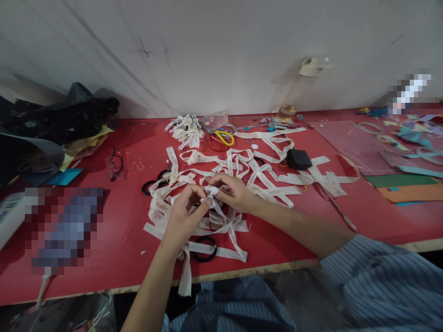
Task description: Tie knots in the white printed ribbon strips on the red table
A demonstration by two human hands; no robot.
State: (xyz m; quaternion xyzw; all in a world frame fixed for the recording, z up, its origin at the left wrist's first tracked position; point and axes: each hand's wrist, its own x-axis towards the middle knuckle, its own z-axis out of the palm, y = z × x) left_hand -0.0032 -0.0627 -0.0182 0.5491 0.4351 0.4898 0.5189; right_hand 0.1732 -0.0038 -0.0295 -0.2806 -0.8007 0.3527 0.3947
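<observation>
Between my two hands is a small bunched knot of white printed ribbon (211, 190). My left hand (188, 207) pinches it from the left with thumb and forefinger. From the other side my right hand (235, 191) grips the same ribbon, its fingertips curled close to my left thumb. Below and around them spreads a tangle of white ribbon strips (238, 240) with dark lettering. A black ring-shaped band (205, 249) lies near the table's front edge, and another black band (148, 186) rests left of my hands. Part of the ribbon is hidden under my fingers.
Yellow-handled scissors (224, 137) lie beyond the tangle, beside a heap of knotted ribbon pieces (187, 129). A black block (298, 159) sits on ribbon at right. Eyeglasses (115, 165) lie left. A clear bottle (294, 97) stands by the wall; coloured sheets (408, 186) lie far right.
</observation>
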